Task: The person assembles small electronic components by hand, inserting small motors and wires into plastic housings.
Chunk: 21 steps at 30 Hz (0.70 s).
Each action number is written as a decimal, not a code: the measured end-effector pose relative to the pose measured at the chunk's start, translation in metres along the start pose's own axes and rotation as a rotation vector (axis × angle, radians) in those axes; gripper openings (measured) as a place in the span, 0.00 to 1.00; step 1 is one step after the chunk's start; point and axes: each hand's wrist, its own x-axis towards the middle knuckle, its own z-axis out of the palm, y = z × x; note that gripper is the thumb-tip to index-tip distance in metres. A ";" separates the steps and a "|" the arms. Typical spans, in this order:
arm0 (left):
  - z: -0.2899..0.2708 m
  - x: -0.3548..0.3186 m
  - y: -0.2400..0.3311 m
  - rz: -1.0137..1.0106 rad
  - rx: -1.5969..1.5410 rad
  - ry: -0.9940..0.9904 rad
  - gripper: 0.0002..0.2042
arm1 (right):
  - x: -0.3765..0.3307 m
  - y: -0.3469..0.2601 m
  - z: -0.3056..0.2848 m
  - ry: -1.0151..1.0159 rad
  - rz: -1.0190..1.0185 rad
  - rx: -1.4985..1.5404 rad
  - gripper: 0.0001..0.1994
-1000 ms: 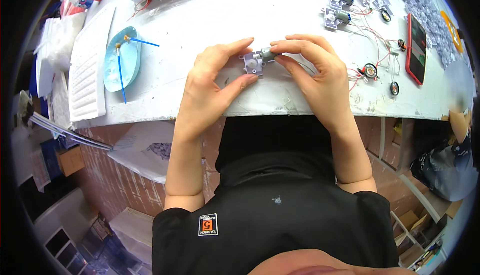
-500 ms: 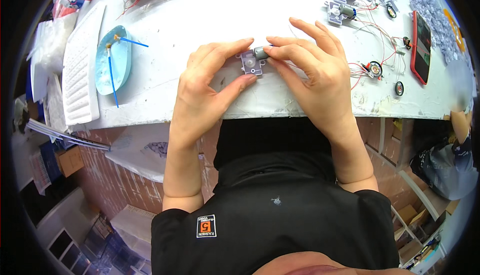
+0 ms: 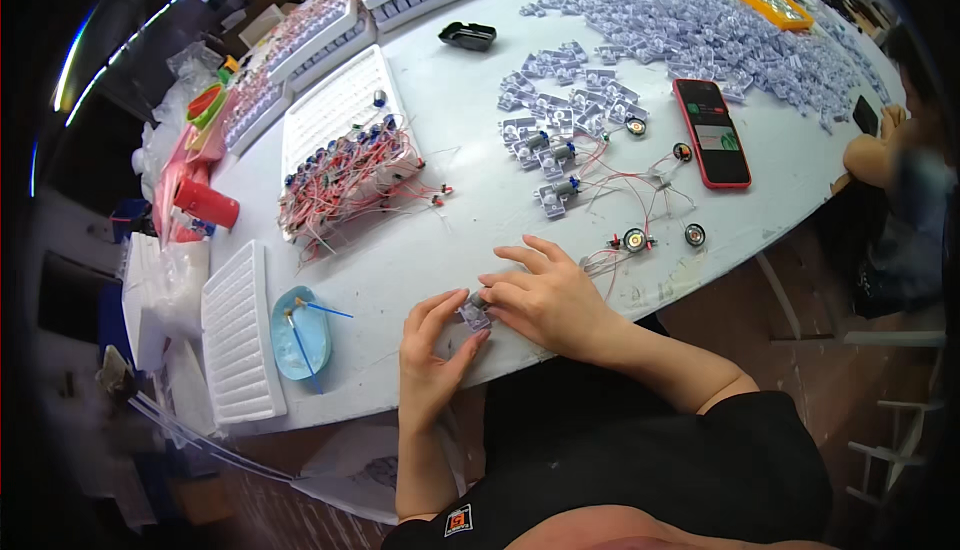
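Between thumb and fingers, my left hand (image 3: 428,358) grips a small translucent plastic gear housing (image 3: 474,319) near the table's front edge. My right hand (image 3: 556,302) is closed at the fingertips around a small grey motor (image 3: 479,301) that sits against the housing's upper side. Its fingers partly cover the motor, so how far it is seated cannot be seen. To the right of my hands lie small round speakers (image 3: 634,240) with thin red and white wires. Farther up are more housings with motors (image 3: 556,196) fitted on them.
Left of my hands, a light-blue dish (image 3: 313,350) holds two blue-handled brushes beside a white foam tray (image 3: 240,335). Wired motors (image 3: 350,180) are heaped on another tray. A large pile of housings (image 3: 700,35) lies at the back; a red-cased phone (image 3: 712,135) sits right. Someone's arm (image 3: 868,158) rests at the far right.
The view has swung up and to the right, bringing the trays and the housing pile into sight. Both hands keep hold of the housing and motor, with little change in grip.
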 end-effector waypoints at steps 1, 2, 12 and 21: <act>0.003 0.001 0.001 -0.007 -0.009 -0.006 0.26 | -0.003 0.002 0.000 -0.017 0.032 -0.004 0.07; 0.002 0.002 0.002 0.004 0.011 -0.006 0.27 | -0.001 -0.003 -0.002 0.010 0.047 -0.002 0.07; -0.004 -0.001 -0.011 -0.052 -0.053 0.078 0.20 | -0.003 0.006 -0.014 0.090 0.079 0.037 0.07; 0.003 0.000 -0.003 -0.049 -0.035 0.126 0.18 | -0.015 0.054 -0.060 0.146 0.320 0.048 0.07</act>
